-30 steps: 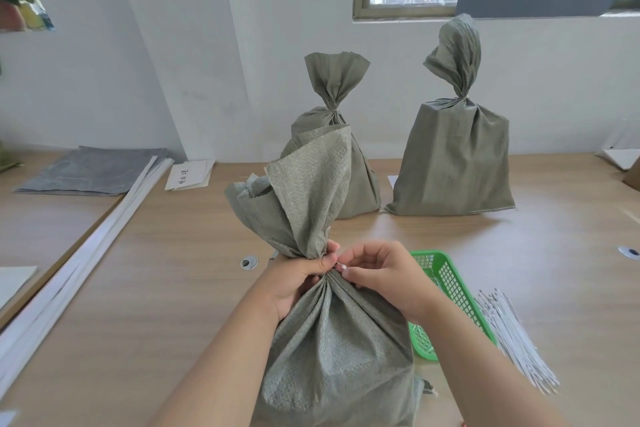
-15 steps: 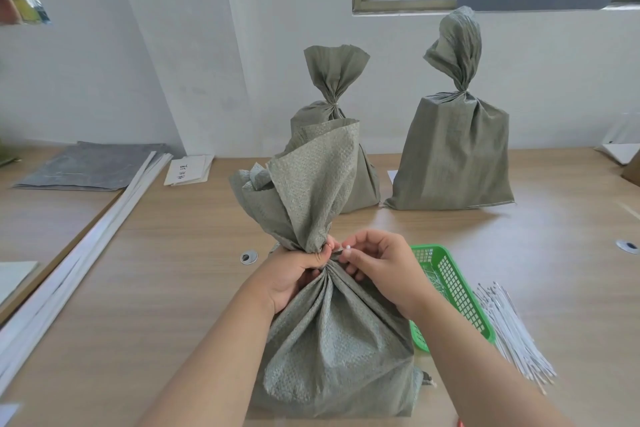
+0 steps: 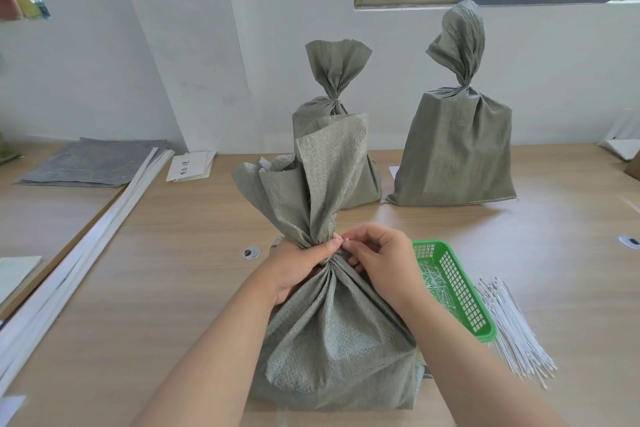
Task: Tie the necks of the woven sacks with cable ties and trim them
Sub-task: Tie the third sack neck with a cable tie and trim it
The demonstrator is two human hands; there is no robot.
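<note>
A grey-green woven sack stands upright on the table right in front of me, its neck gathered. My left hand grips that gathered neck from the left. My right hand pinches a small white cable tie at the right side of the neck, thumb and fingers curled on it. Two more sacks stand behind: one directly beyond, one at the back right. Both have their necks cinched. A loose bundle of white cable ties lies on the table at the right.
A green plastic basket holding cut tie ends sits just right of the near sack, touching distance from my right wrist. White strips run along the table's left side. Grey sheets and paper cards lie at the back left.
The view has shifted slightly, so the sack and hands sit a little higher in the frame. My hands keep the same hold on the neck and tie, the right fingers working at it.
</note>
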